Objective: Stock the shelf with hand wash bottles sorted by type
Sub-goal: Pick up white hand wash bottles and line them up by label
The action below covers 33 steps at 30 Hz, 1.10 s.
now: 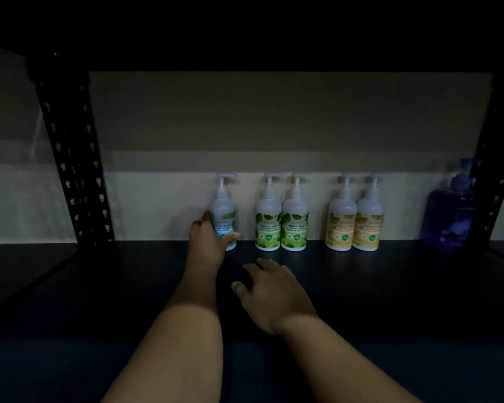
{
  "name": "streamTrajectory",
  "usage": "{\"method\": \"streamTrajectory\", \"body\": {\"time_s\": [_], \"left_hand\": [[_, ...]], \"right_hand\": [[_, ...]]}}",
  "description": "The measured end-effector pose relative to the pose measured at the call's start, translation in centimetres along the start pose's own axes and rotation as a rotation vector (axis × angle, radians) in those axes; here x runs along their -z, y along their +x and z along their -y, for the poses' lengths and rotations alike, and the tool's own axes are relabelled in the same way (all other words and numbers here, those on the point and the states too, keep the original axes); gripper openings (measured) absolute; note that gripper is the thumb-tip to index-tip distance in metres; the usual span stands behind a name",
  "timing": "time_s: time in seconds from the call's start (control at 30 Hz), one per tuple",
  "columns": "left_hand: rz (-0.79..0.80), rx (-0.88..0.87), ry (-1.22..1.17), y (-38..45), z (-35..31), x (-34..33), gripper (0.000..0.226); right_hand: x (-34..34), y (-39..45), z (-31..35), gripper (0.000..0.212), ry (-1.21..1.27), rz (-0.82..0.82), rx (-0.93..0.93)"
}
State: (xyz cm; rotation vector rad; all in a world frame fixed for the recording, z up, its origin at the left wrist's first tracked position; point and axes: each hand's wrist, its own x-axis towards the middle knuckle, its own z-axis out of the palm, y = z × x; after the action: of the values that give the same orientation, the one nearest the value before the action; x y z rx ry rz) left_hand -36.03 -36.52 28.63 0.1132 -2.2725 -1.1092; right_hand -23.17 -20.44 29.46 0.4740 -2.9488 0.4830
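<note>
- Head view: your left hand (208, 238) grips the mint bottle (225, 212) at the shelf (361, 286) back.
- Your right hand (269, 289) hovers, fingers spread, holding nothing.
- Two green bottles (281, 216) and two yellow bottles (355, 218) already stand paired (blue bottle (448, 216) far right).
- Mint group likely unfinished.

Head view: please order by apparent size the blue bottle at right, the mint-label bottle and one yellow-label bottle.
1. Blue bottle, widest, though partly hidden by the post.
2. Mint-label bottle and yellow-label bottle: they look alike, so no ranking.
</note>
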Motion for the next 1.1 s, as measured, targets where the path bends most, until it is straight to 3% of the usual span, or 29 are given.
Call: {"method": "streamTrajectory", "body": {"time_s": [0.23,0.43,0.63,0.7,0.9,1.1], "left_hand": [[0.02,0.019,-0.029,-0.4,-0.4,0.2,0.081],[0.054,0.077,-0.01,-2.3,-1.2,1.6,0.119],[0.102,0.002,0.021,-8.3,-3.0,3.8,0.074],[0.16,0.013,0.004,-11.1,-4.7,4.6,0.07],[0.321,-0.096,0.077,-21.7,-10.5,6.8,0.066],[0.199,-0.138,-0.261,-32.4,-15.3,6.3,0.04]], "right_hand": [[-0.1,0.0,0.0,0.06,0.011,-0.002,0.001],[0.1,-0.1,0.2,0.058,-0.012,-0.006,-0.003],[1.6,-2.6,0.1,0.059,0.028,0.079,-0.008],[2.3,-4.9,-0.2,0.059,0.017,0.086,-0.013],[4.6,-15.3,-2.3,0.049,0.126,-0.055,-0.063],[6.2,-26.7,-6.2,0.044,0.38,-0.263,-0.123]]}}
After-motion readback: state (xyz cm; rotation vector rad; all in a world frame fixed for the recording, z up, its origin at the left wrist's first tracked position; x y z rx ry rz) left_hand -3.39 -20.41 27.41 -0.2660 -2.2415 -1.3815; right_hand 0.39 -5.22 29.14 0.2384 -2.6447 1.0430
